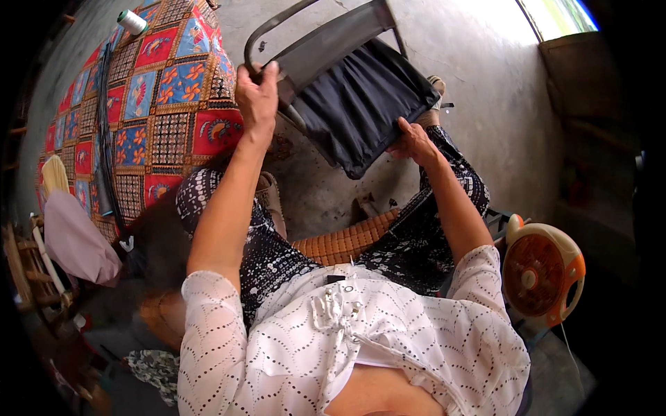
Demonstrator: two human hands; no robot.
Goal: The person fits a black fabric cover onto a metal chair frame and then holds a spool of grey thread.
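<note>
A small chair [361,97] with a dark tube frame, a grey band across it and a wrinkled black fabric seat is held tilted in front of my knees. Near the base of the curved tube [277,22], my left hand [257,100] is closed on the frame, its thumb pointing up. At the seat's near right corner, my right hand [416,143] grips the black fabric edge, thumb on top. The fingers beneath the seat are hidden.
To the left is a surface draped in patterned red and blue cloth [170,87], bearing a thread spool [132,22] and a bundle of dark strips [104,132]. An orange and cream fan [538,274] stands at my right. Woven seating [347,238] shows between my legs.
</note>
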